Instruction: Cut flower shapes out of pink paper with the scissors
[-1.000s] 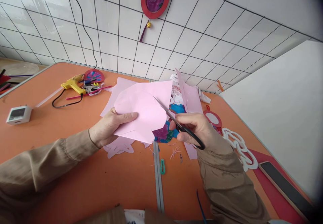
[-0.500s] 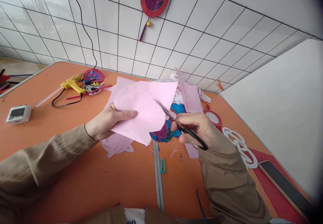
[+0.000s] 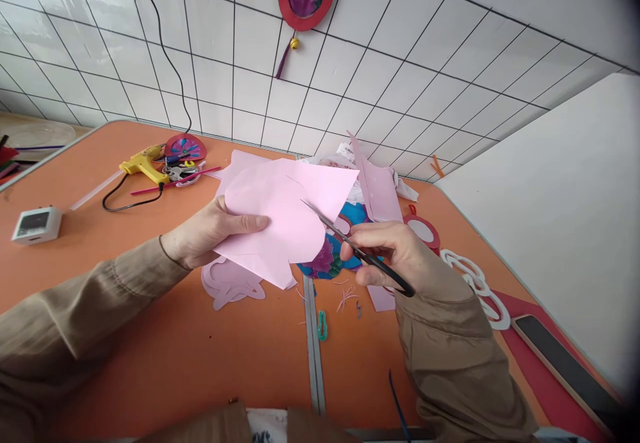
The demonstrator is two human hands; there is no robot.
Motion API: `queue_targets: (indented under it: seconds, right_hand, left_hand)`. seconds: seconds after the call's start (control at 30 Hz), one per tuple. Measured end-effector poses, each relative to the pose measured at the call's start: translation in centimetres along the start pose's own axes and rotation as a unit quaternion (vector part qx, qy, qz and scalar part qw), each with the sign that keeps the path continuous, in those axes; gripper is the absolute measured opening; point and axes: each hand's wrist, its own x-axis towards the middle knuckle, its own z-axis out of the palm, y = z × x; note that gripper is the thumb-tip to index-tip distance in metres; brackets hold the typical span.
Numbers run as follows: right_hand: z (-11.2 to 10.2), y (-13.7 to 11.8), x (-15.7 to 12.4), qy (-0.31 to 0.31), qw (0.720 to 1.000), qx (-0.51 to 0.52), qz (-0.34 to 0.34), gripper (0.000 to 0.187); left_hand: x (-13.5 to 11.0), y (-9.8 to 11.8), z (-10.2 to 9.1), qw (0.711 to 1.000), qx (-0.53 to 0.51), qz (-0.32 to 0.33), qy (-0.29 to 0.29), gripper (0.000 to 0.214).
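A pink sheet of paper [image 3: 270, 206], partly cut along a curve, is pinched at its left side by my left hand [image 3: 215, 230], thumb on top. My right hand [image 3: 395, 256] grips black-handled scissors [image 3: 377, 266], their blades lying at the cut on the paper's right side. Under the sheet, pink paper cut-outs [image 3: 233, 286] lie on the orange table [image 3: 240, 370]. Blue floral fabric [image 3: 323, 260] with a purple flower shows below and behind the scissors.
On the left are a yellow glue gun [image 3: 145, 164], keys [image 3: 176, 173] and a white box-shaped device [image 3: 37, 224]. Right of my hand lie white paper rings [image 3: 465, 266] and a phone [image 3: 565, 370]. A green clip [image 3: 322, 326] sits near the table seam. Folded pink paper [image 3: 380, 193] stands behind.
The pink sheet has turned slightly, its right corner shifting right and down. My left hand has moved a little left; the scissors stay almost in place.
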Motion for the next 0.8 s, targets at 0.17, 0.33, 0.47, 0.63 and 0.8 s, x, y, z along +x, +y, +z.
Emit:
queue_targets:
  seconds: [0.17,0.33,0.47,0.63,0.8]
  right_hand:
    - [-0.04,-0.43,0.16,-0.009,0.999,-0.025,-0.018,0.059]
    - [-0.10,-0.38,0.17,-0.012,0.999,-0.027,-0.027,0.058]
    - [-0.14,-0.34,0.14,-0.015,0.999,-0.028,-0.027,0.056]
    - [-0.16,-0.14,0.08,-0.020,0.998,-0.032,-0.048,0.053]
    - [-0.13,-0.15,0.13,-0.014,0.998,-0.035,-0.054,0.055]
  left_hand:
    - [-0.09,0.31,-0.17,1.000,0.005,-0.015,-0.002,0.028]
    - [-0.11,0.41,-0.33,1.000,0.004,-0.024,-0.006,0.028]
    - [-0.13,0.55,-0.43,1.000,0.005,-0.021,-0.016,0.027]
    - [-0.12,0.71,-0.56,1.000,0.015,-0.010,-0.023,0.031]
    - [-0.11,0.70,-0.46,0.999,0.000,-0.015,-0.028,0.030]
